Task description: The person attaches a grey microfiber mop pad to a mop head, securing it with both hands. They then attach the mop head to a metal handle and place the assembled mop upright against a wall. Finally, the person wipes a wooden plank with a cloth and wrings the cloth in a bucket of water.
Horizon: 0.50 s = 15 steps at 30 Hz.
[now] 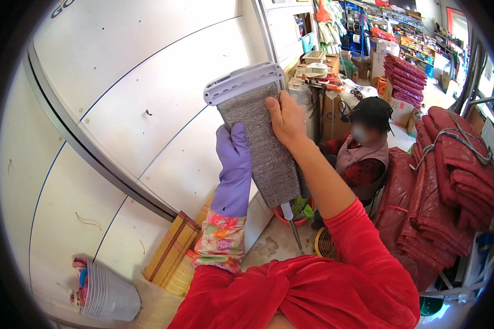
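A flat mop is raised in front of me, its grey fabric pad (260, 148) facing me and a pale lilac plastic frame (244, 83) showing at the top end. Below the pad, the mop's handle (291, 219) slants down toward the floor. My left hand (233, 162), in a purple rubber glove with a flowered cuff, is closed on the pad's left edge, thumb on the front. Bare, my right hand (288, 122) grips the right edge near the top, its thumb against the fabric. The fingers behind the mop are hidden.
A person (362, 148) in a dark cap sits to the right, beside tied dark red quilted bundles (450, 164). White panels (148, 109) stand at the left, with stacked grey buckets (110, 290) at their foot. A red basin (307, 211) and yellow basket (325, 244) are on the floor.
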### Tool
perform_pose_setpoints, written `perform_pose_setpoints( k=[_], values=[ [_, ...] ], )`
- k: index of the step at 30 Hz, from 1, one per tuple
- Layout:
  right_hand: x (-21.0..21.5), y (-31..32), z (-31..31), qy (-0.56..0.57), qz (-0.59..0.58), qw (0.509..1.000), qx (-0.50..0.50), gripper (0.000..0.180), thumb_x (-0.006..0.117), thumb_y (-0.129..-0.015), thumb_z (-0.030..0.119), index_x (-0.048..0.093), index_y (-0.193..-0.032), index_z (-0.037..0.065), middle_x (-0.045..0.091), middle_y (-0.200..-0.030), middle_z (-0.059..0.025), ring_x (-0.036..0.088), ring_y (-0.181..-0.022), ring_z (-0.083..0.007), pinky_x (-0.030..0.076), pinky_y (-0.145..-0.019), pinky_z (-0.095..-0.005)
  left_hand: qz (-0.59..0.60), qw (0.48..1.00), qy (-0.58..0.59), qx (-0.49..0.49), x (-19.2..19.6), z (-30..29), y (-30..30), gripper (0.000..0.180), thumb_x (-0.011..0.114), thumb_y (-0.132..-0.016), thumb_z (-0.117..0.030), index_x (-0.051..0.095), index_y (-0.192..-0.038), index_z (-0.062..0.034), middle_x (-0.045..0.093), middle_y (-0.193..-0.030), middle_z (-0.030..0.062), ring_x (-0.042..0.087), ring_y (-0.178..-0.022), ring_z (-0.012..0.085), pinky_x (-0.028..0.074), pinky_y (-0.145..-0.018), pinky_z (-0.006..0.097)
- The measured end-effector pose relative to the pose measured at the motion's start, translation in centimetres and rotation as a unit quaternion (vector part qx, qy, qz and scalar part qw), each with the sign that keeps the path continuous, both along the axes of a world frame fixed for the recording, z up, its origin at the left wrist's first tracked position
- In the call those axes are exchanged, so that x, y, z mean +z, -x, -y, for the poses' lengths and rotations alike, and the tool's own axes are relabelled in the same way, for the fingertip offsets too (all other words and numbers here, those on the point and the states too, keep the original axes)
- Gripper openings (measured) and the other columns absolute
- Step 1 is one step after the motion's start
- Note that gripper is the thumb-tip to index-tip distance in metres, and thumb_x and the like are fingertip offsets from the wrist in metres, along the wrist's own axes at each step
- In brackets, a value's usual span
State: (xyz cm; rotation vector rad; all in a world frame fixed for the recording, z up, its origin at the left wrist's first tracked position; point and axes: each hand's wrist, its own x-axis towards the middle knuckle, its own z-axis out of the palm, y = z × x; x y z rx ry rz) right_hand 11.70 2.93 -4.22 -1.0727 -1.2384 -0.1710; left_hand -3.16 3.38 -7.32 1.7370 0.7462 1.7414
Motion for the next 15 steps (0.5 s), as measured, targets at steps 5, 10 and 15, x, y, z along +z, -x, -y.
perform_pose_setpoints(
  k=[5,10,15],
  values=[
    [-0.2,-0.8,-0.3,0.02,0.001,1.0,-0.017,0.05,0.045,-0.097,0.045,0.047,-0.075,0.001,0.055,-0.069,-0.0257,0.054,-0.069,-0.0467,0.041,-0.06,-0.0511,-0.012,1.0,-0.017,-0.017,-0.3,-0.3,-0.4,0.04,0.048,-0.099,-0.037,0.05,-0.105,0.0019,0.06,-0.092,0.0081,0.055,-0.082,0.0141,0.046,-0.073,0.029],
    [-0.8,-2.1,-1.1,0.006,-0.05,0.997,0.054,0.047,0.043,-0.099,0.041,0.054,-0.081,-0.001,0.055,-0.074,-0.0251,0.055,-0.069,-0.0413,0.042,-0.061,-0.0426,-0.031,0.999,-0.008,-0.008,-2.9,0.1,-1.4,0.037,0.051,-0.098,-0.032,0.048,-0.11,0.0025,0.06,-0.098,0.0106,0.056,-0.089,0.0155,0.046,-0.08,0.029],
    [-2.7,-2.5,0.2,-0.007,-0.03,0.996,0.081,0.045,0.048,-0.095,0.044,0.058,-0.09,0.001,0.058,-0.072,-0.0207,0.058,-0.069,-0.0419,0.045,-0.062,-0.0453,-0.009,1.0,0.006,0.001,-4.6,-0.2,-1.5,0.037,0.053,-0.098,-0.028,0.046,-0.113,0.0042,0.061,-0.102,0.0131,0.059,-0.091,0.0183,0.048,-0.081,0.03]
  ],
)
